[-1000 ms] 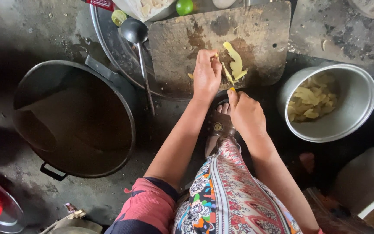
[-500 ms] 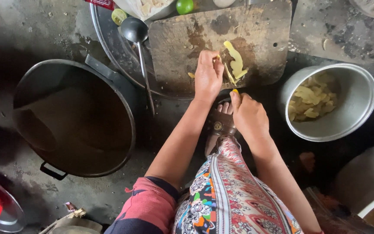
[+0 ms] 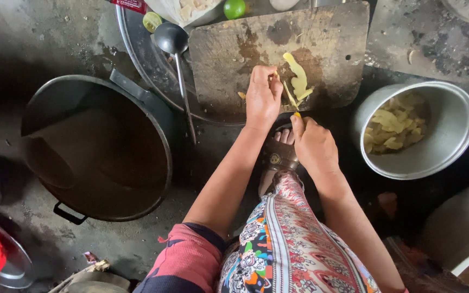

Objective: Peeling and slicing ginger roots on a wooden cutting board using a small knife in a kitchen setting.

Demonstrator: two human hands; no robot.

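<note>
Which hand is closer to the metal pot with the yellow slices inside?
The right hand is closer; it is just left of the metal pot. The left hand rests farther left, on the cutting board.

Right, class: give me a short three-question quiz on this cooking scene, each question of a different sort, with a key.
1. True or false: the left hand rests on the wooden cutting board.
2. Multiple choice: the metal bowl to the right holds A) water, B) pale yellow slices, C) red chillies.
3. Fill in: the ladle lies between the cutting board and the large dark ____.

Key
1. True. It presses pale yellow pieces on the board while the right hand holds a knife to them.
2. B.
3. Pot, to the left.
</note>
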